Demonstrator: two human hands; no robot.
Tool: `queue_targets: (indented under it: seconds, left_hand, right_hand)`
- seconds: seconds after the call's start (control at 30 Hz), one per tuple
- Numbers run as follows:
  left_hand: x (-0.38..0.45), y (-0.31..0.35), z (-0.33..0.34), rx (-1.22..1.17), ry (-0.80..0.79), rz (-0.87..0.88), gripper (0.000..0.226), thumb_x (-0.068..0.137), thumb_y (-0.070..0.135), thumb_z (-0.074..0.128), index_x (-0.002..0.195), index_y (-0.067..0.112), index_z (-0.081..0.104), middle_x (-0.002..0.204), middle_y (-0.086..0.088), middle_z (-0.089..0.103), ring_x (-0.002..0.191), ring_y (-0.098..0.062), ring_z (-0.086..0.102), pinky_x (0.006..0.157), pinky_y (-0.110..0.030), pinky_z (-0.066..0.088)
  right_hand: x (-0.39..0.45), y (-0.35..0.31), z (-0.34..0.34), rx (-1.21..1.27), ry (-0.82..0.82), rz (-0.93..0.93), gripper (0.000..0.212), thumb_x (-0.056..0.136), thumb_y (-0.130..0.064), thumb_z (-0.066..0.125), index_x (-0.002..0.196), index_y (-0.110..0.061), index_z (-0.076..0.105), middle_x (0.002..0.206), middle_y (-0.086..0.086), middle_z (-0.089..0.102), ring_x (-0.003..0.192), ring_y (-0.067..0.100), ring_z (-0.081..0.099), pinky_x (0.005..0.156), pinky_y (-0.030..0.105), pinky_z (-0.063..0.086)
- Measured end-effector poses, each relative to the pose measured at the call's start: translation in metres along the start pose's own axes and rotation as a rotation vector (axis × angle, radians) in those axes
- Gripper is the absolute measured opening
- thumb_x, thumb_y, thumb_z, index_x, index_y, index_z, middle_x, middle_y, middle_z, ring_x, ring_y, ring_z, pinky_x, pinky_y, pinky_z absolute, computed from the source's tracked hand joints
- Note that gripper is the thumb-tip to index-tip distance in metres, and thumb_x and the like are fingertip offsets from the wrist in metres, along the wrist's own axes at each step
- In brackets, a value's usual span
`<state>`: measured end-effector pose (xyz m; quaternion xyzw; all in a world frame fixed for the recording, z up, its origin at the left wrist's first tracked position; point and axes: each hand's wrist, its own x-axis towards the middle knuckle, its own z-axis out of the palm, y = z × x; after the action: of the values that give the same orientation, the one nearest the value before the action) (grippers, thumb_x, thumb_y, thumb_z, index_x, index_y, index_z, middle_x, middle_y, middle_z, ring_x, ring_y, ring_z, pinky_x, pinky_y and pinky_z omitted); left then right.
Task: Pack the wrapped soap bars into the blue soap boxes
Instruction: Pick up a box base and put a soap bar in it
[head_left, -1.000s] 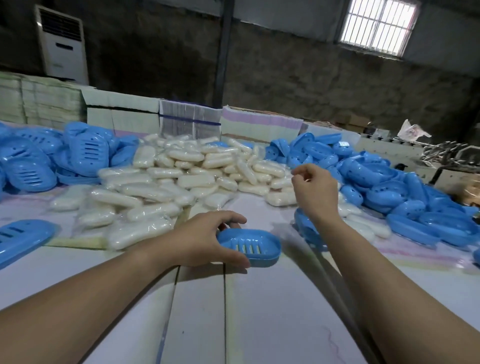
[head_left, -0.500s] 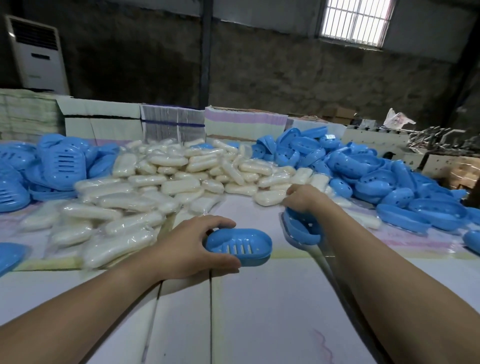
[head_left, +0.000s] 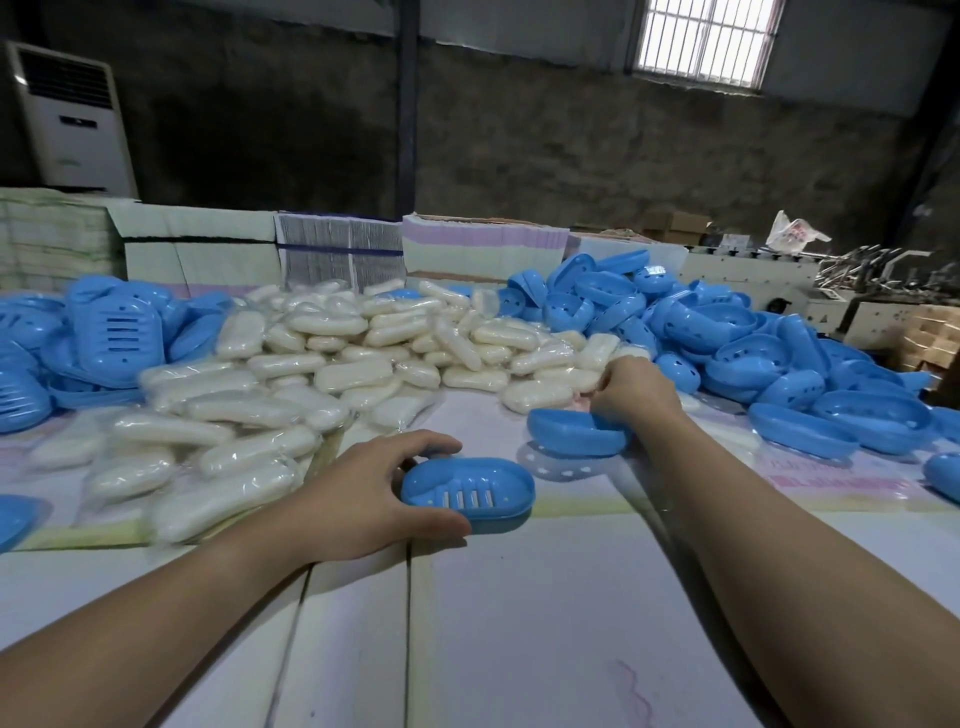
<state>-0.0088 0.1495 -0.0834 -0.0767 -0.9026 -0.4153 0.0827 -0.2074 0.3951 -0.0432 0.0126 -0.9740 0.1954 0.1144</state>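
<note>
Hands at work between a soap heap and blue box piles.

Left hand (head_left: 363, 499) grips the near end of a slotted blue soap box (head_left: 470, 493) lying on the surface (head_left: 519, 623). Right hand (head_left: 631, 387) reaches into the edge of the wrapped soap bars (head_left: 332, 364); its fingers curl out of sight, so I cannot tell whether it holds one. Another box half (head_left: 574, 431) sits just beside that wrist. Box piles (head_left: 753, 353) crowd the right edge; bare surface lies near the person.
</note>
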Motion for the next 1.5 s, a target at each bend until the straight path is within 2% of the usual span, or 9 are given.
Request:
queue_targets:
  seconds: [0.13, 0.3, 0.57, 0.67, 0.93, 1.1, 1.3, 1.37, 1.5]
  left_hand:
    - [0.001, 0.0, 0.0, 0.021, 0.011, 0.002, 0.082, 0.044, 0.069, 0.079, 0.121, 0.051, 0.058, 0.103, 0.044, 0.054, 0.094, 0.006, 0.064, 0.078, -0.008, 0.049]
    - [0.002, -0.003, 0.0, 0.024, 0.025, 0.01, 0.081, 0.044, 0.07, 0.079, 0.12, 0.054, 0.055, 0.107, 0.032, 0.061, 0.097, 0.001, 0.063, 0.091, -0.023, 0.053]
    - [0.002, -0.003, -0.003, -0.057, 0.056, -0.015, 0.101, 0.041, 0.067, 0.082, 0.131, 0.045, 0.043, 0.108, 0.024, 0.067, 0.091, 0.0, 0.069, 0.093, -0.029, 0.055]
    - [0.002, -0.001, -0.004, -0.049, 0.054, -0.025, 0.108, 0.039, 0.068, 0.082, 0.136, 0.042, 0.04, 0.114, 0.016, 0.066, 0.097, -0.009, 0.07, 0.095, -0.037, 0.055]
    - [0.004, 0.001, -0.006, 0.06, 0.068, -0.048, 0.069, 0.041, 0.071, 0.078, 0.102, 0.041, 0.063, 0.099, 0.016, 0.068, 0.09, -0.005, 0.066, 0.085, -0.036, 0.058]
    - [0.003, 0.001, -0.007, 0.085, 0.056, -0.067, 0.05, 0.055, 0.058, 0.087, 0.096, 0.036, 0.067, 0.098, 0.014, 0.069, 0.088, -0.006, 0.065, 0.078, -0.031, 0.058]
    - [0.001, 0.003, -0.007, 0.085, 0.068, -0.052, 0.054, 0.055, 0.054, 0.089, 0.099, 0.035, 0.065, 0.101, 0.014, 0.067, 0.093, -0.007, 0.064, 0.081, -0.035, 0.059]
    - [0.0, 0.004, -0.007, 0.042, 0.08, -0.042, 0.06, 0.048, 0.057, 0.087, 0.099, 0.034, 0.066, 0.099, 0.012, 0.069, 0.093, -0.007, 0.065, 0.083, -0.038, 0.059]
    - [0.002, 0.004, -0.007, 0.008, 0.096, -0.038, 0.066, 0.039, 0.061, 0.083, 0.096, 0.032, 0.067, 0.096, 0.01, 0.07, 0.089, -0.008, 0.066, 0.083, -0.041, 0.059]
  right_hand:
    - [-0.002, 0.0, -0.003, 0.136, 0.085, -0.04, 0.008, 0.073, -0.01, 0.068, 0.076, -0.017, 0.066, 0.087, 0.005, 0.067, 0.084, 0.024, 0.061, 0.072, 0.036, 0.054]
    - [-0.017, -0.017, -0.015, 0.26, 0.122, -0.192, 0.016, 0.072, -0.009, 0.068, 0.068, -0.023, 0.063, 0.077, -0.007, 0.064, 0.078, 0.013, 0.058, 0.058, 0.026, 0.039]
    - [-0.086, -0.058, -0.047, 0.799, -0.213, -0.489, 0.023, 0.071, 0.002, 0.069, 0.081, -0.019, 0.068, 0.075, 0.002, 0.07, 0.058, 0.005, 0.059, 0.054, 0.019, 0.048]
    - [-0.111, -0.057, -0.035, 0.74, -0.343, -0.594, 0.032, 0.067, 0.011, 0.069, 0.08, -0.018, 0.068, 0.096, 0.011, 0.07, 0.086, 0.023, 0.067, 0.081, 0.034, 0.056]
    - [-0.124, -0.053, -0.017, 0.701, -0.505, -0.734, 0.028, 0.06, 0.002, 0.066, 0.08, -0.018, 0.068, 0.099, 0.017, 0.069, 0.09, 0.029, 0.065, 0.084, 0.041, 0.052]
    - [-0.119, -0.047, -0.019, 0.606, -0.487, -0.781, 0.033, 0.076, 0.005, 0.074, 0.096, -0.021, 0.071, 0.111, -0.007, 0.068, 0.108, 0.003, 0.062, 0.099, 0.023, 0.048]
    - [-0.106, -0.029, -0.029, 0.499, -0.444, -0.652, 0.02, 0.074, -0.014, 0.082, 0.083, -0.03, 0.075, 0.088, 0.0, 0.072, 0.072, 0.0, 0.06, 0.069, 0.016, 0.047]
    - [-0.107, -0.033, -0.024, 0.436, -0.409, -0.664, 0.02, 0.073, -0.02, 0.082, 0.079, -0.037, 0.073, 0.088, -0.003, 0.072, 0.077, 0.007, 0.063, 0.072, 0.021, 0.05]
    - [-0.11, -0.041, -0.017, 0.341, -0.364, -0.726, 0.018, 0.074, -0.024, 0.08, 0.082, -0.038, 0.073, 0.085, -0.015, 0.069, 0.081, -0.005, 0.059, 0.069, 0.009, 0.043]
